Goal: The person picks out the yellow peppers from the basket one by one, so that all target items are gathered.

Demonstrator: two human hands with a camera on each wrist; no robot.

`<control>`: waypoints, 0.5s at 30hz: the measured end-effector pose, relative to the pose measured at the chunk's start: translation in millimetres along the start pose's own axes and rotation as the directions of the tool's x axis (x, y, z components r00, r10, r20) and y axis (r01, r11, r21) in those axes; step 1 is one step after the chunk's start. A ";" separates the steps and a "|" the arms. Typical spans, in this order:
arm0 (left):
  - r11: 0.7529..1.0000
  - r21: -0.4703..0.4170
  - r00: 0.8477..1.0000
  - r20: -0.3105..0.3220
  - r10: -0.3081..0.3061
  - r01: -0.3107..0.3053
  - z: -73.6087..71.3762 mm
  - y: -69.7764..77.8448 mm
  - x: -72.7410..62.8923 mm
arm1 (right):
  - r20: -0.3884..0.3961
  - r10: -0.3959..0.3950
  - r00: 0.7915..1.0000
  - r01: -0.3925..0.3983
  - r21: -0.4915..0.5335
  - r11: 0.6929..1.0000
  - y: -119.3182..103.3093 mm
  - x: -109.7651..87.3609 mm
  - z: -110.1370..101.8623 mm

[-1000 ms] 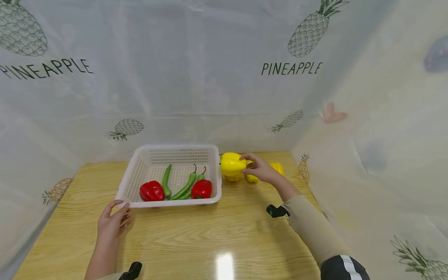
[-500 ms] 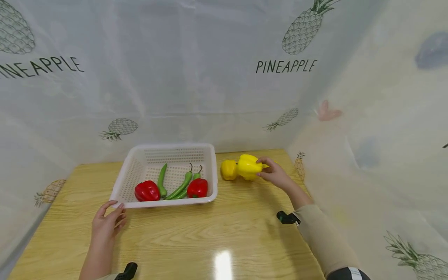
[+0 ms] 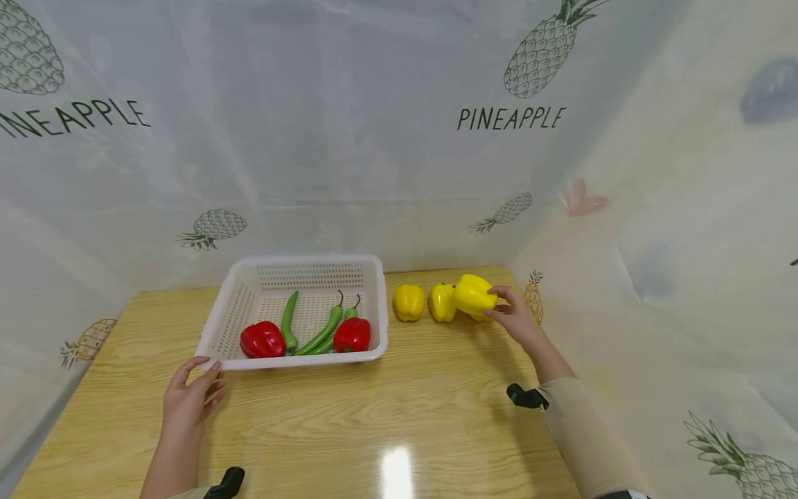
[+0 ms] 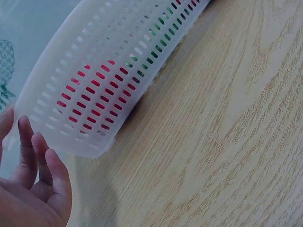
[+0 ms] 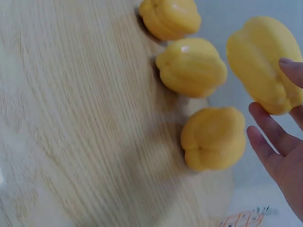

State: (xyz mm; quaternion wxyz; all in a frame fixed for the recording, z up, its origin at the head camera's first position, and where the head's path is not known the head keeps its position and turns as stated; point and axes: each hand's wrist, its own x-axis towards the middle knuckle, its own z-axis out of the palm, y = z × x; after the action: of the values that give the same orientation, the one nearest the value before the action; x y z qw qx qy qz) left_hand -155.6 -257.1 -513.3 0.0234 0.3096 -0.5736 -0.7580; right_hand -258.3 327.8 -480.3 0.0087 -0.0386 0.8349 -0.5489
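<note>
My right hand (image 3: pixel 516 319) grips a yellow bell pepper (image 3: pixel 474 294) by its end, thumb on one side and fingers on the other. It is held above the table, partly covering another yellow pepper in the head view. Three more yellow bell peppers (image 5: pixel 213 138) stand in a row on the table in the right wrist view. At the near left corner of a white perforated basket (image 3: pixel 374 351), my left hand (image 3: pixel 189 396) pinches the rim. Inside the basket lie two red bell peppers (image 3: pixel 263 339) and several green chili peppers (image 3: pixel 289 321).
The wooden table (image 3: pixel 324 423) ends at the back against a hanging sheet (image 3: pixel 299 152) printed with pineapples. Another stretch of sheet rises along the right edge. The row of yellow peppers stands just right of the basket.
My right hand has carried the yellow bell pepper rightward, away from the basket and along the row. The left hand keeps its place at the basket corner; the camera view has shifted slightly.
</note>
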 end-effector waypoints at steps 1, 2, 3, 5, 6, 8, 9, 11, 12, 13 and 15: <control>1.000 -0.002 1.000 0.000 -0.002 0.002 0.0 0.0 -0.3 | -0.015 0.008 1.000 -0.009 -0.008 1.000 2.2 -0.5 -2.1; 1.000 -0.005 1.000 0.001 -0.002 0.002 -0.1 0.0 -0.8 | -0.029 0.012 0.999 -0.012 -0.012 1.000 4.3 -0.7 -4.1; 1.000 -0.009 1.000 0.002 -0.002 0.002 -0.2 -0.1 -0.9 | -0.041 0.014 0.999 -0.014 -0.008 1.000 6.0 -0.9 -5.5; 1.000 -0.013 1.000 0.002 0.001 -0.001 -0.4 -0.4 -1.4 | -0.069 0.017 0.997 -0.018 -0.005 1.000 10.3 -0.4 -8.5; 1.000 -0.016 1.000 -0.005 -0.001 0.001 -0.2 -0.3 -1.7 | -0.081 0.019 0.997 -0.020 -0.006 1.000 12.3 -0.1 -9.8; 1.000 -0.020 1.000 -0.003 0.002 -0.002 0.0 -0.2 -2.0 | -0.111 0.024 0.994 -0.025 -0.003 1.000 15.6 0.2 -12.4; 1.000 -0.021 1.000 -0.005 0.001 -0.001 0.1 -0.3 -1.7 | -0.129 0.031 0.991 -0.031 0.001 1.000 17.3 0.3 -13.7; 1.000 -0.018 1.000 -0.010 -0.001 0.000 0.5 -0.6 -0.9 | -0.172 0.040 0.984 -0.038 0.012 0.999 20.7 0.8 -16.1; 1.000 -0.018 1.000 -0.012 -0.002 0.002 0.6 -0.6 -0.5 | -0.194 0.048 0.980 -0.046 0.016 0.999 22.1 0.8 -17.3; 1.000 -0.017 1.000 -0.013 -0.004 0.004 0.8 -0.6 -0.1 | -0.217 0.053 0.975 -0.049 0.022 0.999 23.8 0.8 -18.2; 1.000 -0.007 1.000 -0.018 -0.005 0.005 0.9 -1.2 0.5 | -0.261 0.061 0.963 -0.050 0.046 0.998 26.6 0.9 -19.3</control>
State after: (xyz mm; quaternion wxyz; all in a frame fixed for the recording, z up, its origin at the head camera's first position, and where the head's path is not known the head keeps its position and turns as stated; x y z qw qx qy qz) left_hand -156.0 -256.2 -514.4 0.0277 0.3175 -0.5701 -0.7573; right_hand -261.8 355.9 -497.0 -0.0857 0.0579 0.8186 -0.5649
